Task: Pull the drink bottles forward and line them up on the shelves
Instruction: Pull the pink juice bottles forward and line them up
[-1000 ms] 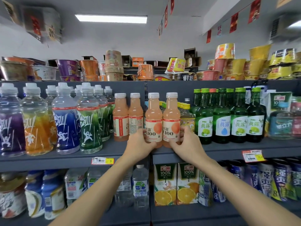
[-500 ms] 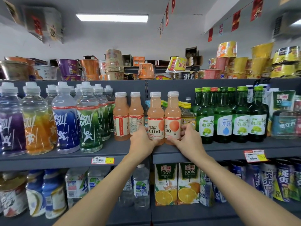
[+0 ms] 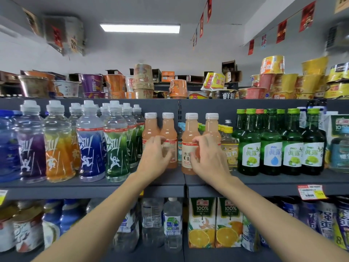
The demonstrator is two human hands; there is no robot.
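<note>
- Here, on the middle shelf [image 3: 94, 186], four peach-coloured juice bottles with white caps stand upright in a row, split into two pairs by the shelf's centre upright.
- The left pair of juice bottles [image 3: 168, 131] sits a little back from the shelf's front lip. The right pair of juice bottles [image 3: 190, 137] stands nearer the lip, and the printed label of its left bottle faces out.
- The left hand [image 3: 154, 157] is on the left pair at label height. Its fingers [image 3: 159, 139] are curled and bunched together over the bottle shoulders, and the palm hides the lower part of the outer bottle. I cannot tell whether it clasps one bottle or both.
- The right hand [image 3: 206, 157] mirrors it on the right pair: its fingers [image 3: 206, 139] are curled close together and its thumb lies across the front label. It covers the base of the outer bottle, and again I cannot tell whether it grips one or both.
- The label area beside the left thumb is blurred.
- Sports drink bottles [image 3: 90, 148] stand just left of the juice. Small yellow-capped bottles [image 3: 228, 148] and green glass bottles [image 3: 270, 148] stand to the right.
- Instant noodle cups [image 3: 141, 82] fill the shelf above.
- Below are water bottles [image 3: 172, 224] and orange juice cartons [image 3: 202, 222].
</note>
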